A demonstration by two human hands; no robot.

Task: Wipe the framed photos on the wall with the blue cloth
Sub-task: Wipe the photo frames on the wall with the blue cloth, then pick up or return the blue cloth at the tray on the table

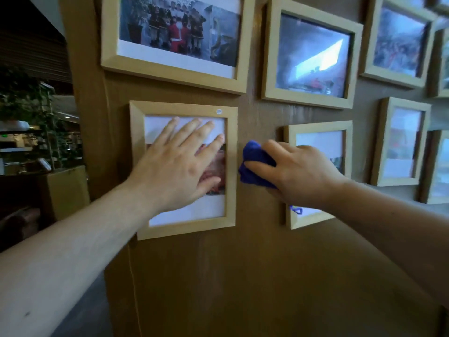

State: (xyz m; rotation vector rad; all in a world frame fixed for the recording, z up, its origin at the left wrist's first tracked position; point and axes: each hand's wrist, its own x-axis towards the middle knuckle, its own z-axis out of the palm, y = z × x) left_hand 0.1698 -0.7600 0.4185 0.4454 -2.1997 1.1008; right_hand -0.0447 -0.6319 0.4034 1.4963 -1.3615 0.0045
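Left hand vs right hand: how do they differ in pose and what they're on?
The left hand lies open and flat, fingers spread, on the glass of the lower-left frame; the right hand is curled in a grip around the bunched blue cloth. The left hand holds nothing; the right carries the cloth. The left is centred on its frame; the right sits at the left edge of the neighbouring smaller frame, cloth over bare wall. Both are bare and reach to the wall.
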